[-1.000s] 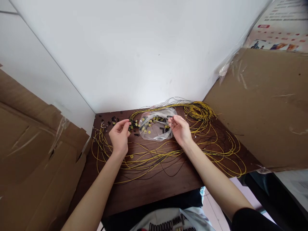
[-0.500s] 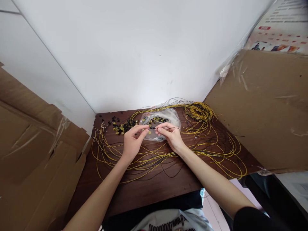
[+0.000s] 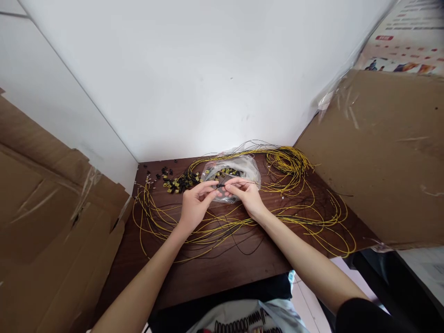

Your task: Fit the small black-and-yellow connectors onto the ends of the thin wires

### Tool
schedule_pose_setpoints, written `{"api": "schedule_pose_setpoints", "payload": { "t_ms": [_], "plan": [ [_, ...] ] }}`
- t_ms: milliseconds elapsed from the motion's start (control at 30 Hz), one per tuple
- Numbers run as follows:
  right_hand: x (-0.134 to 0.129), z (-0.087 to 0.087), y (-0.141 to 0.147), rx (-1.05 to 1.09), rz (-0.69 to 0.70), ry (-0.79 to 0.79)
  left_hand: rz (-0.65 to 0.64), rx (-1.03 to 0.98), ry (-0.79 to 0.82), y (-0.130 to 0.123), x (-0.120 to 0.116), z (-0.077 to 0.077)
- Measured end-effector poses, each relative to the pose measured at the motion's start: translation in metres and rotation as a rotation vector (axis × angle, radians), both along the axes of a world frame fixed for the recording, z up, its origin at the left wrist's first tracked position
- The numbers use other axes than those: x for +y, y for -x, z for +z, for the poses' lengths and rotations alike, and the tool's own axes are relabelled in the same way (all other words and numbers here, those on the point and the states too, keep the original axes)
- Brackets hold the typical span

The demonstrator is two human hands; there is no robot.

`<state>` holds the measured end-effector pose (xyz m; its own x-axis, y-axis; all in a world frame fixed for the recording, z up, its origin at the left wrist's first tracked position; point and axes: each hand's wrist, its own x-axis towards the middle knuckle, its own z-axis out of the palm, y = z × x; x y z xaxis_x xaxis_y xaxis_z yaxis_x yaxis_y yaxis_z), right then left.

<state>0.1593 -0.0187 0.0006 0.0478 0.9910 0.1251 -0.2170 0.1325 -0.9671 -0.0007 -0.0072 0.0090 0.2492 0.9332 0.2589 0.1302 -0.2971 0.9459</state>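
Over the clear plastic bag (image 3: 255, 172), my two hands meet fingertip to fingertip. My left hand (image 3: 198, 203) pinches a small black connector (image 3: 219, 185) between thumb and index finger. From the other side, my right hand (image 3: 246, 196) pinches a thin black wire (image 3: 254, 183) close to where it joins the connector. Whether the wire sits inside the connector I cannot tell; the fingers partly cover it. Inside the bag lie several small yellow and black pieces (image 3: 224, 173). A pile of black and yellow connectors (image 3: 176, 183) lies left of the bag.
Bundles of yellow and black wires (image 3: 243, 223) spread across the brown table (image 3: 222, 275), under my forearms. A coiled wire bundle (image 3: 289, 162) rests at the back right. Cardboard walls stand left (image 3: 45, 222) and right (image 3: 374, 162), with a white panel (image 3: 215, 78) behind.
My left hand has shifted slightly right, closer to my right fingertips. Its fingers have changed their hold on the black connector. The right hand has stayed almost in place.
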Motion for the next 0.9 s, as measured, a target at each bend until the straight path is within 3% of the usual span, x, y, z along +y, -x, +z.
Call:
{"api": "schedule_pose_setpoints", "payload": {
  "t_ms": [567,900],
  "plan": [
    [-0.0014,0.0007,0.0014,0.018,0.055,0.024,0.024,-0.031,-0.022,-0.0003,0.0007,-0.0008],
    [0.0016,-0.0034,-0.0012,0.069,0.02,0.01,0.008,-0.065,0.009,-0.0033,0.0013,-0.0013]
  ]
}}
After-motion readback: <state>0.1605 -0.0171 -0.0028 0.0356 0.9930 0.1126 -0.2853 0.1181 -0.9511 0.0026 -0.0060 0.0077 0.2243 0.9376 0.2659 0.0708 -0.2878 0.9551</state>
